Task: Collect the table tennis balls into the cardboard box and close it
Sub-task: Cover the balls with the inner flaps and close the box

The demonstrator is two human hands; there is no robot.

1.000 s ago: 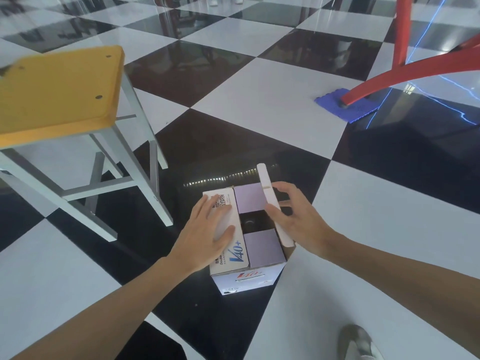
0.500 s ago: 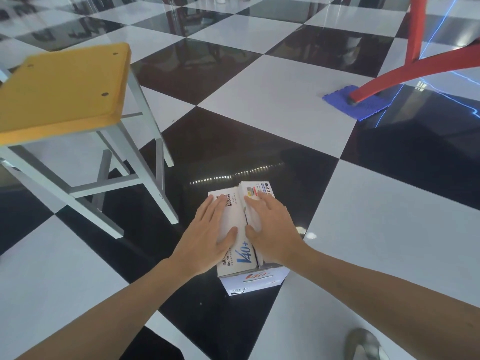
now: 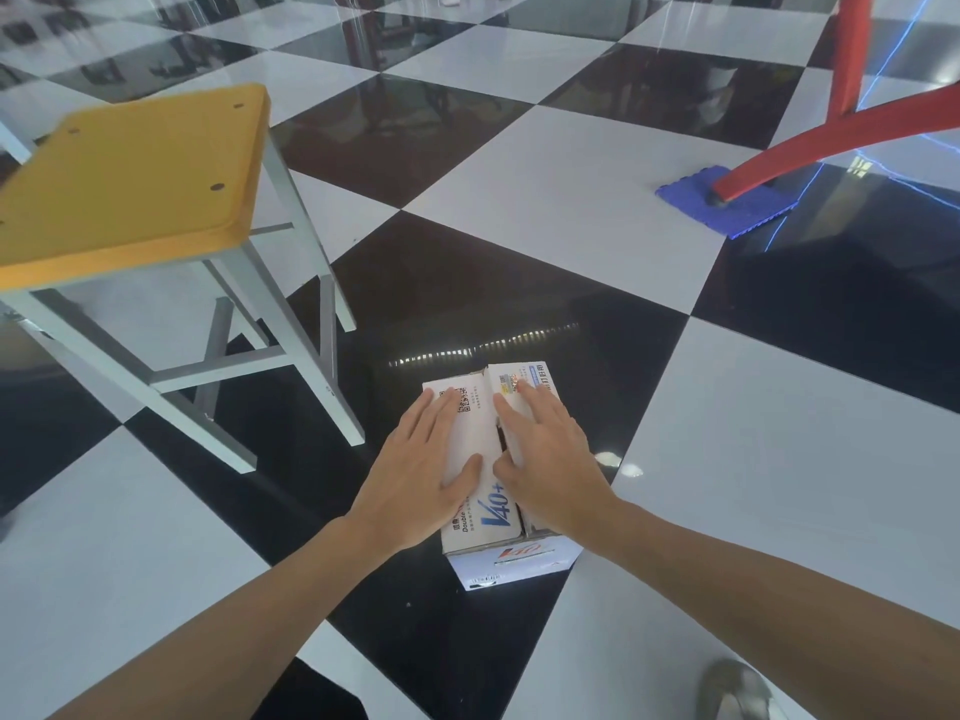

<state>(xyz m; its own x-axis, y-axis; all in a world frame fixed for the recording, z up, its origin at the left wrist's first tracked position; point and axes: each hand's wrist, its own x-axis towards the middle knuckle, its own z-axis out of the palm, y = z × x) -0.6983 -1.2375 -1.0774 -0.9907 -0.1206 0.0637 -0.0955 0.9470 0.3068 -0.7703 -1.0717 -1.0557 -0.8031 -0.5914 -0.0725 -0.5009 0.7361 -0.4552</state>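
A small white cardboard box (image 3: 511, 561) with blue "V40+" print stands on a black floor tile. Both of its long top flaps lie folded down and meet along the middle, with a thin dark gap between them. My left hand (image 3: 423, 470) rests flat on the left flap, fingers spread. My right hand (image 3: 550, 454) lies flat on the right flap, fingers apart. No table tennis balls show anywhere; the inside of the box is hidden.
A yellow-topped stool (image 3: 135, 184) with grey metal legs stands to the left of the box. A red curved leg (image 3: 831, 132) rests on a blue mat (image 3: 727, 202) at the far right. A shoe tip (image 3: 737, 688) shows at the bottom right. The floor is glossy black-and-white checks.
One second ago the right flap stood upright and the inner purple flaps showed. My right hand has pushed that flap down flat, so both hands now press the folded top.
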